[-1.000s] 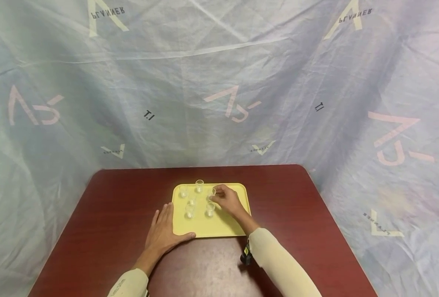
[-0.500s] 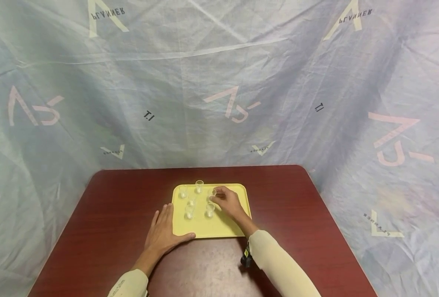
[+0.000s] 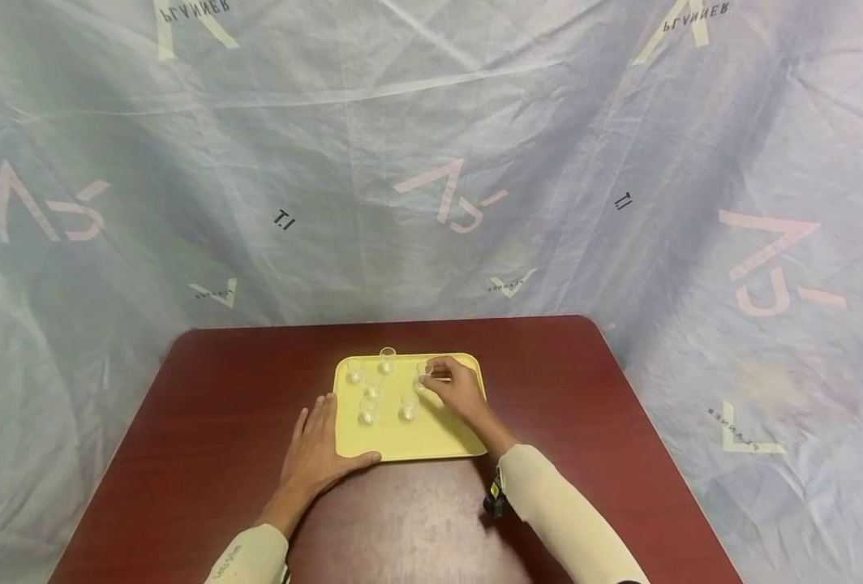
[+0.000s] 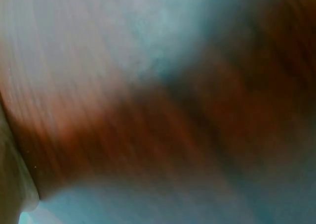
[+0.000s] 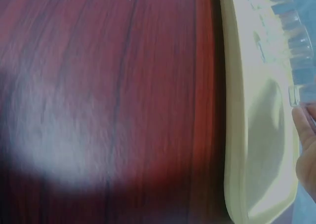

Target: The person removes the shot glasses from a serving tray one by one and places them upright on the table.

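Pinching a small clear cup [image 3: 423, 371] at the far right of the yellow tray [image 3: 402, 438], the right hand [image 3: 461, 389] has thumb + fingertips curled round its rim/upper wall, so the cup sits just beyond the knuckles, w/ the fingers [image 3: 442, 373] wrapping it from the right and near side. Cup looks upright, base on or v. close to the tray floor; can't tell which from the head view. Best handling, imo: keep the pinch light, since thin plastic likely flexes, hold it vertical, and move straight up or along w/o sweeping left, b/c other cups stand close. Nearest neighbour is the cup [image 3: 409, 405] just in front-left of the held one; the far-centre cup [image 3: 387, 359] is a bit apart; three more are grouped left of centre, incl. the far-left cup [image 3: 355, 371]. Risk as I judge it: a knuckle or sleeve clipping the near cup. Left hand [image 3: 319, 444] lies flat, fingers straight and relaxed, palm on the red-brown table [image 3: 205, 405] w/ thumb along the tray's near-left edge, gripping nothing; seems to steady the tray, so it should stay planted. Right wrist view shows the tray rim [image 5: 232, 110] edge-on against the table plus ribbed clear plastic at the top right, fingertip skin beside it. Left wrist view is a blur of wood tone, no detail.
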Motion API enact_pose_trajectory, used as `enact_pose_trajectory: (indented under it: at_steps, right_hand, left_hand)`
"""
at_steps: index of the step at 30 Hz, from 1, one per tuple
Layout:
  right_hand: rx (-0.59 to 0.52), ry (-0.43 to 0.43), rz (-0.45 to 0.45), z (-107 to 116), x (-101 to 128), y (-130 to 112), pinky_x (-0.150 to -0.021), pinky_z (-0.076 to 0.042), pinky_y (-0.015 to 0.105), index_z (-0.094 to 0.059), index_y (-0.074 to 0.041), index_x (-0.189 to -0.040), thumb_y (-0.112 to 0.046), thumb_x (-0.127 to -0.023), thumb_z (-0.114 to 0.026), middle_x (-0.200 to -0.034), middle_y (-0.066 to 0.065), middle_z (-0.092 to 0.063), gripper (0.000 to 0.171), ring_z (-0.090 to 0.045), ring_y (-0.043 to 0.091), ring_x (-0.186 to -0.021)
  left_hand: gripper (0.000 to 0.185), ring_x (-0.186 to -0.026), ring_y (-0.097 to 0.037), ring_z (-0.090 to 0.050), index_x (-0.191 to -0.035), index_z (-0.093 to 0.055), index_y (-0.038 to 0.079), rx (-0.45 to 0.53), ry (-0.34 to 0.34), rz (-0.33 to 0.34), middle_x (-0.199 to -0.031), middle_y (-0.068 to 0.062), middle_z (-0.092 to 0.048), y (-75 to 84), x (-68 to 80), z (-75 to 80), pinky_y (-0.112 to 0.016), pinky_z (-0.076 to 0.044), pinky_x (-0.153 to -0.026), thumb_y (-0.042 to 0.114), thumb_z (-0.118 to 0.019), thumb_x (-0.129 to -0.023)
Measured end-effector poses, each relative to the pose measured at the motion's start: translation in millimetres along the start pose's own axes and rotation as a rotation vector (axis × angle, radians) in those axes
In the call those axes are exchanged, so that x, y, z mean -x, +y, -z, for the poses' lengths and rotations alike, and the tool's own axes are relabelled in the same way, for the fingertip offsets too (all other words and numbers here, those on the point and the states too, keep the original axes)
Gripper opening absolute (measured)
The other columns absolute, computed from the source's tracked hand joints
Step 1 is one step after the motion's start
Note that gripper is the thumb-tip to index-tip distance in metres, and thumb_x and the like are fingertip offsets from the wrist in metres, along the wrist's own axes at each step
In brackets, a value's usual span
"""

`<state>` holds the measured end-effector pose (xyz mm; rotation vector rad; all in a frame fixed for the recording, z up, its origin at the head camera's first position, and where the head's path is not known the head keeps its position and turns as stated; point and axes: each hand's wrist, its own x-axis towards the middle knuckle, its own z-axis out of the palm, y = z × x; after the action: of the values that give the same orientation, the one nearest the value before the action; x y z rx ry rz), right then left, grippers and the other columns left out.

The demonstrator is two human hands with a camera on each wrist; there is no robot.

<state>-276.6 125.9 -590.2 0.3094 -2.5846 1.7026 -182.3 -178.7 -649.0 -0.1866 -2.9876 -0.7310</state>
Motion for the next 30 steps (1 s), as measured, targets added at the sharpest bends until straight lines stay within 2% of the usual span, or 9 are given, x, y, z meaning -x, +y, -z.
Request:
enact_pose_trajectory:
  at_steps: [10, 19, 26, 30]
  right_hand:
    - [0.029, 0.042, 0.019, 24, -4, 3, -0.108, -0.068, 0.047, -0.075, 0.003, -0.136, -0.015, -0.102, -0.086, -0.126, 0.020, -0.083, 0.040, -0.080, 0.039, -0.122]
    - [0.042, 0.112, -0.023, 52, -6, 3, -0.105, -0.069, 0.049, -0.079, -0.008, -0.131, -0.020, -0.101, -0.088, -0.126, 0.017, -0.084, 0.034, -0.082, 0.037, -0.121]
    - [0.040, 0.162, -0.027, 72, -10, 7, -0.100, -0.070, 0.041, -0.079, -0.010, -0.131, -0.024, -0.101, -0.088, -0.125, 0.014, -0.085, 0.035, -0.083, 0.033, -0.115]
    - [0.042, 0.180, -0.038, 85, -10, 8, -0.102, -0.070, 0.044, -0.080, -0.011, -0.130, -0.024, -0.100, -0.089, -0.125, 0.014, -0.085, 0.034, -0.084, 0.033, -0.116]
  left_hand:
    - [0.161, -0.175, -0.042, -0.025, -0.180, -0.018, 0.000, 0.006, 0.018, -0.004, -0.187, -0.024, -0.025, -1.6, 0.2, -0.6, -0.060, -0.013, -0.145, 0.103, -0.074, -0.070]
    - [0.162, -0.176, -0.041, -0.025, -0.181, -0.018, 0.002, 0.026, 0.040, -0.013, -0.188, -0.022, -0.024, -2.7, 1.2, -3.2, -0.057, -0.011, -0.145, 0.105, -0.073, -0.069]
    - [0.161, -0.176, -0.041, -0.023, -0.181, -0.016, 0.001, 0.012, 0.011, -0.008, -0.188, -0.023, -0.023, -0.4, 1.1, -0.9, -0.059, -0.010, -0.145, 0.104, -0.072, -0.071]
    - [0.161, -0.177, -0.040, -0.022, -0.181, -0.016, 0.001, 0.017, 0.002, -0.002, -0.188, -0.023, -0.023, 1.9, 0.6, 1.3, -0.060, -0.009, -0.146, 0.104, -0.073, -0.070]
